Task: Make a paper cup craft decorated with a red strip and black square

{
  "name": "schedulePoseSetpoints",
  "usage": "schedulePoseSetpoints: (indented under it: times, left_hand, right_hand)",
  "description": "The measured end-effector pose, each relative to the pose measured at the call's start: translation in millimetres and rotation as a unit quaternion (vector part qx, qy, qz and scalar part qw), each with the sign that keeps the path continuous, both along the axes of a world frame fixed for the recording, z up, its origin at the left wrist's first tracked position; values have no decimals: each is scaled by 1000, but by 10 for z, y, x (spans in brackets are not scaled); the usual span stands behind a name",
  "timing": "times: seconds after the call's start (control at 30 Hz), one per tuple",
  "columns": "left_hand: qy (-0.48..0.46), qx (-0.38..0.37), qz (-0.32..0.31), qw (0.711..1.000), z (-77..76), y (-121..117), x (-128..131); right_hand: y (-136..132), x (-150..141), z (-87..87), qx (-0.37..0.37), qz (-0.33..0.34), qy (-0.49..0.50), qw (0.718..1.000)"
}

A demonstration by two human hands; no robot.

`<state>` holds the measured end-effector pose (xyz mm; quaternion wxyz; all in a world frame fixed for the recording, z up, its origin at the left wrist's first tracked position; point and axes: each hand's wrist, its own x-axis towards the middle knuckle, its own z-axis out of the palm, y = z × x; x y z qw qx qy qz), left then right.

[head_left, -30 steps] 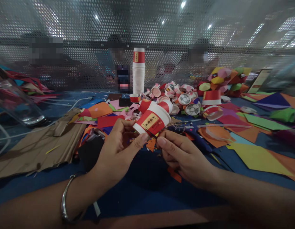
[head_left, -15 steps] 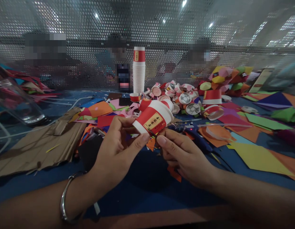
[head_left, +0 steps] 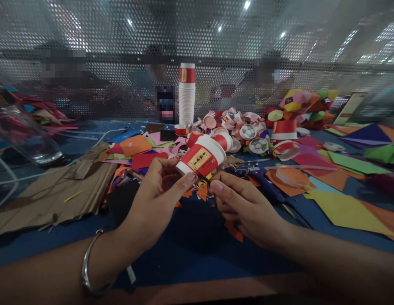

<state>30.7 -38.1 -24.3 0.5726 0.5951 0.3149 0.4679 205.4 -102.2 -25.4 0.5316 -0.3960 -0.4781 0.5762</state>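
We held a red-and-white paper cup (head_left: 212, 163) in our left hand (head_left: 155, 199), raised above the table (head_left: 190, 254), midway between its left and right edges. The cup lay tilted, its wide rim toward the far right corner and its narrow base toward us; our left thumb and fingers gripped it at the base end. Our right hand (head_left: 244, 203) was closed in a pinch on a thin dark tool (head_left: 205, 179), which met the lower side of the cup's wall. Too little of it showed for us to say what tool it was, or whether the wall was cut there.

We judged the step in hand to be working the tool on the wall just beside the printed label. The next move, as we saw it, called for a firm left hold that would not crush the paper, small guided strokes from the right, and the left thumb kept off the tool's line.

Orange scraps (head_left: 201, 192) lay on the table below the cup. A tall stack of cups (head_left: 186, 101) stood near the far edge, with a heap of small cup pieces (head_left: 236, 125) to its right and cardboard (head_left: 72, 186) toward the left edge.
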Motion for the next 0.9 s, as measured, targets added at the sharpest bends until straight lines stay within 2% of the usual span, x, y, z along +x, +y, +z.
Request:
schedulePoseSetpoints:
  times: [0.37,0.47,0.6,0.67,0.9]
  left_hand:
    - [61,93,24,994,39,-136,-6]
    - [39,54,14,998,34,-126,5]
    - [-35,-87,-11,996,38,-93,42]
    - [-68,-135,-33,988,46,-88,53]
    - [-63,-117,-55,990,55,-108,27]
  right_hand:
    - [-32,2,-12,-24,-18,-29,999]
    - [-34,11,-10,-22,-17,-33,999]
    - [-12,32,-21,-13,-16,-33,999]
    - [-4,39,-29,-5,-19,-35,999]
    - [-29,40,-37,-11,-14,-46,999]
